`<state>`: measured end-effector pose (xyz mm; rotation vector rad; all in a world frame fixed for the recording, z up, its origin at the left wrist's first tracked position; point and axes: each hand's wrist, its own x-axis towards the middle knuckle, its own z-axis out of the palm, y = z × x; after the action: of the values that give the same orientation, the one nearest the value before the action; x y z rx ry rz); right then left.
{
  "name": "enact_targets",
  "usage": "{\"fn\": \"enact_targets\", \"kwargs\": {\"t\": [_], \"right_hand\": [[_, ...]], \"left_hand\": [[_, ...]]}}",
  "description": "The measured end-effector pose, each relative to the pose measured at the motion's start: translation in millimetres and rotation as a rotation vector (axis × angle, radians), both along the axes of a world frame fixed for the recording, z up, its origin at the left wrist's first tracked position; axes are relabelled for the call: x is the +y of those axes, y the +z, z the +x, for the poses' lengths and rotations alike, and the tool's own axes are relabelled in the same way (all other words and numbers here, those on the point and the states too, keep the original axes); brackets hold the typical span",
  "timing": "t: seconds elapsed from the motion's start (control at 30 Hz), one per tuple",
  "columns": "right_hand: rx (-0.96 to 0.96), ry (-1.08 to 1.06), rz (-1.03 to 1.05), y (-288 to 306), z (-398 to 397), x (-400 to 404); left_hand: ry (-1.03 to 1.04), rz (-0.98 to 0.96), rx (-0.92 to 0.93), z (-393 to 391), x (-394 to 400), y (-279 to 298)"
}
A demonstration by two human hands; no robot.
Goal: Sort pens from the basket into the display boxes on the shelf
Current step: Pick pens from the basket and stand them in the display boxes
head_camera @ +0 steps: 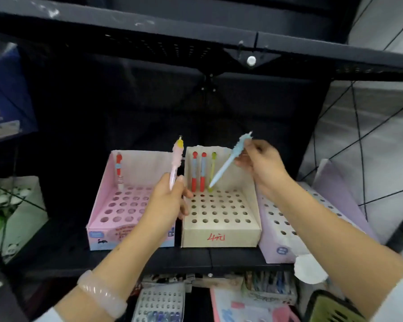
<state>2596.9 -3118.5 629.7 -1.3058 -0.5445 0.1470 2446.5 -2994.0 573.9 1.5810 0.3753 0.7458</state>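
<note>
Right hand (pixel 258 162) pinches blue pen (pixel 228 162) tip-down leftward; left hand (pixel 170 196) grips upright pink pen (pixel 175 162).

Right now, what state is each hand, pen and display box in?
Left hand: grips pink pen, upright.
Right hand: pinches blue pen, tilted, tip at beige box.
Beige box: three pens standing in back row.
Pink box: one pen standing.
Lilac box: visible holes empty.

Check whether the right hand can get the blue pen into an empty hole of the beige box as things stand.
Probably yes: the right hand holds the blue pen tilted, tip just above the beige box, nothing blocking its empty holes.
</note>
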Motion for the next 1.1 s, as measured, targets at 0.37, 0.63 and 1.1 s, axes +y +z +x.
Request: {"fn": "enact_targets", "kwargs": {"t": [0.37, 0.63, 1.1], "right_hand": [[-0.433, -0.352, -0.447, -17.9, 94.4, -61.3], [-0.573, -0.330, -0.517, -26.6, 101.7, -48.0], [-0.534, -0.326, -0.649, -33.1, 81.7, -50.4]], "left_hand": [[-0.192, -0.043, 0.078, 64.5, -61.5, 1.5], [-0.214, -0.016, 0.098, 70.3, -56.0, -3.7], [-0.218, 0.036, 0.090, 77.2, -76.1, 5.9]]}}
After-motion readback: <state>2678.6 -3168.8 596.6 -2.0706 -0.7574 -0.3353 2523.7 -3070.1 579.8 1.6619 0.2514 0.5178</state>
